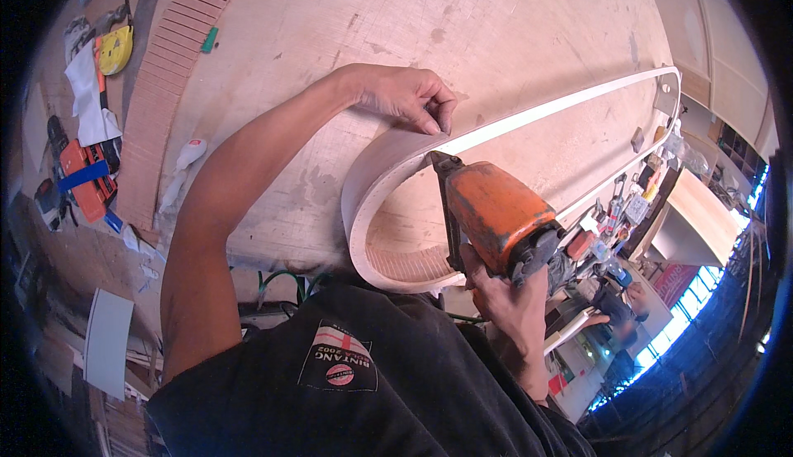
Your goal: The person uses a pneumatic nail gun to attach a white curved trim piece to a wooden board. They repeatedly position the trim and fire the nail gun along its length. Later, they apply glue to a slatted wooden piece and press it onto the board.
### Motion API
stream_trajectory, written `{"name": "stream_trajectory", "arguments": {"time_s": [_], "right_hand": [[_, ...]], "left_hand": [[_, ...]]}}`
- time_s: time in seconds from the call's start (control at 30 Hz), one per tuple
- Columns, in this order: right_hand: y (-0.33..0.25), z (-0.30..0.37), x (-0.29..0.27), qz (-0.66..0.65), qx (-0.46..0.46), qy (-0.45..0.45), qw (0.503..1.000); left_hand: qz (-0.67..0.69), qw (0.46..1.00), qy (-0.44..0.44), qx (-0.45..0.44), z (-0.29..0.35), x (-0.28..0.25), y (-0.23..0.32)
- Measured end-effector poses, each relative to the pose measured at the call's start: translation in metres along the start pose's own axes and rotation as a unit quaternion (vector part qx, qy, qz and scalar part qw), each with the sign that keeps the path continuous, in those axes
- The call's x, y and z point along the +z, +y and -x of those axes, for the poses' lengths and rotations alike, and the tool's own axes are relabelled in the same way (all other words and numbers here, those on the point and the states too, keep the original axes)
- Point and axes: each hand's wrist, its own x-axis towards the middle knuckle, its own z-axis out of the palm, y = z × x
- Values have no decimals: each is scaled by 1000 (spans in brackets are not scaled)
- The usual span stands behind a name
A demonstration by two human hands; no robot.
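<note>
A bent wooden loop (496,129), slotted inside its rounded end, stands on edge on the scuffed wooden table (330,11). The left hand (413,98), fingers curled, meets its rim, grip unclear; the right hand (508,296) wraps a scratched orange nail gun (500,213).

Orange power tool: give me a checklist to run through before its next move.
1. Right hand gripping the orange power tool: ok.
2. Tool's nose at the curved strip: ok, at its inner edge; contact cannot tell.
3. Left hand at the strip: ok, fingertips at its upper edge; firmness cannot tell.
4. Left fingertips well clear of the nose: not ok, they look close.
5. White bottle clear of the strip: ok, lying apart.
</note>
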Motion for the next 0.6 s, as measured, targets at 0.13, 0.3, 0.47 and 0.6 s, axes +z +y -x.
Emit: {"name": "stream_trajectory", "arguments": {"time_s": [0.13,0.3,0.47,0.6], "right_hand": [[0,1,1,-11,14,1,1000],[1,-2,3,21,6,10,1000],[0,4,2,32,54,-5,998],[-8,-3,2,-35,101,-18,994]], "left_hand": [[11,1000,-3,-12,-1,0,1],[11,1000,1,-1,-2,-1,-3],[18,1000,-9,0,-5,-2,-4],[26,1000,0,-9,-2,1,-4]]}}
